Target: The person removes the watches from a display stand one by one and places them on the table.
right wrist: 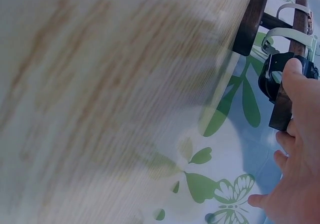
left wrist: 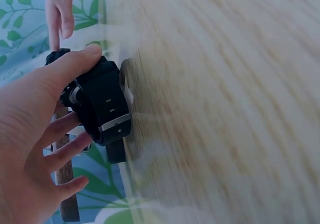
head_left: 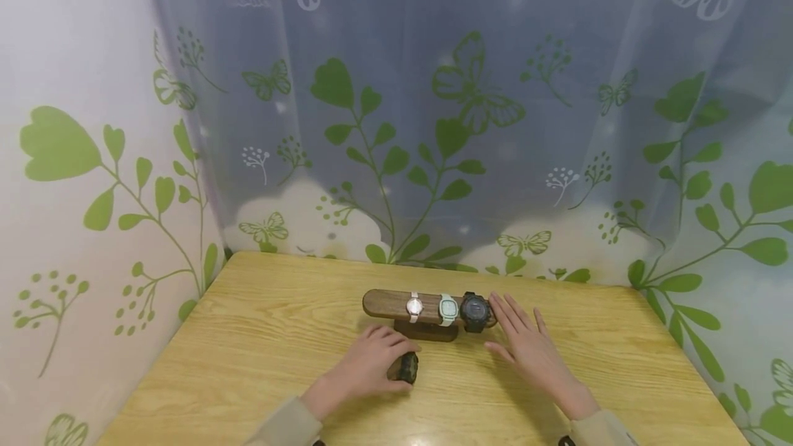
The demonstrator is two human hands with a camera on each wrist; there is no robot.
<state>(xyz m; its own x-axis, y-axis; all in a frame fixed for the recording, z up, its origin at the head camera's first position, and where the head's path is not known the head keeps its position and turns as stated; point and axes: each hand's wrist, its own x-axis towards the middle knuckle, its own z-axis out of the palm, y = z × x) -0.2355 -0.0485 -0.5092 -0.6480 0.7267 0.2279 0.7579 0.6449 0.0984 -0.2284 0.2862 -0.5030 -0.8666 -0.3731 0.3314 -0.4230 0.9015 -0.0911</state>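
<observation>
My left hand (head_left: 374, 363) grips a black wristwatch (left wrist: 107, 102) by its side, thumb on top, just in front of the stand. Its strap is buckled into a loop, low over the table; the hand hides most of its face in the head view. My right hand (head_left: 535, 356) has its fingers extended, the fingertips at the right end of a wooden watch stand (head_left: 384, 303). Beside them a large black digital watch (head_left: 476, 310) sits round the bar. Left of it on the bar are a mint-green square watch (head_left: 448, 308) and a small pink-faced watch (head_left: 414, 306).
The stand's dark base (head_left: 427, 331) rests on a light wooden table (head_left: 279, 308). Behind the table's back edge hangs a blue-grey curtain (head_left: 396, 19) printed with green leaves and butterflies, with pale panels at both sides.
</observation>
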